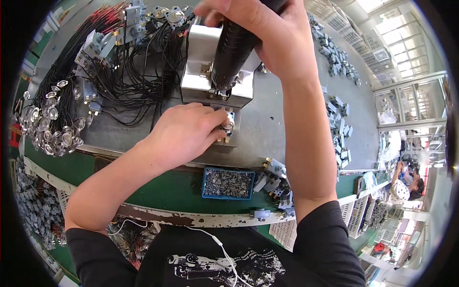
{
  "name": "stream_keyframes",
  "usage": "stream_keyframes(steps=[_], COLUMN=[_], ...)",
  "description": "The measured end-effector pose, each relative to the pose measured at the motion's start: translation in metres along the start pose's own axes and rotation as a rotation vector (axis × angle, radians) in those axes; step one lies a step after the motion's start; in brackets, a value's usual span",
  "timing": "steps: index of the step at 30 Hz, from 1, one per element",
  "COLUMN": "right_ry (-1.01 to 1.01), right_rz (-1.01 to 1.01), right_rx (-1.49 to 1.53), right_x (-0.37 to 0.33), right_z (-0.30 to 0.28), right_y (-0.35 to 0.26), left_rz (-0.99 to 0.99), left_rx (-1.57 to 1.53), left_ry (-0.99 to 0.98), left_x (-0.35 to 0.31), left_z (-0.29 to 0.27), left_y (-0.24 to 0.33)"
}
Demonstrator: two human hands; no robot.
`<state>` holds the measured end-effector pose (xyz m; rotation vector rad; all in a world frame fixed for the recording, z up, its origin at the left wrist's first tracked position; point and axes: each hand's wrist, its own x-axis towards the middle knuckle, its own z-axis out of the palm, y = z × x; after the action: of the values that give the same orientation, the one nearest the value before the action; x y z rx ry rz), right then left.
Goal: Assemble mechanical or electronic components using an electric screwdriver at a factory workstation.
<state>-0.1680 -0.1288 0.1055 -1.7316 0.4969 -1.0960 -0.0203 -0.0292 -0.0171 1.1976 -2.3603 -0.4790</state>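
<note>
Two hands are engaged: black power screwdriver [234, 45] is gripped by right hand [258, 28] over white fixture [198, 62]; small round metal part [226, 125] is pinched by left hand [184, 134] on grey tabletop [267, 124].

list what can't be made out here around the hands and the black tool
- Black tool, head view: its top is hidden inside the right hand and cut off by the upper edge.
- Tool tip: hidden behind the white fixture block.
- Small metal part: mostly covered by the left hand; its shape is unclear.
- Blue tray: its contents are too small to identify.
- Wired parts at left: bent and blurred near the rim.
</note>
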Motion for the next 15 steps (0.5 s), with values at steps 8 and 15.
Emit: stream_keyframes(steps=[8, 15], right_ry=[0.395, 0.195], right_rz=[-0.297, -0.857], right_rx=[-0.095, 0.003], right_x=[-0.019, -0.026], right_z=[0.033, -0.008], right_y=[0.011, 0.037], left_rz=[-0.011, -0.01], left_rx=[-0.034, -0.1], left_ry=[-0.011, 0.075], left_x=[0.0, -0.001], left_z=[0.007, 0.011], left_y=[-0.002, -0.002])
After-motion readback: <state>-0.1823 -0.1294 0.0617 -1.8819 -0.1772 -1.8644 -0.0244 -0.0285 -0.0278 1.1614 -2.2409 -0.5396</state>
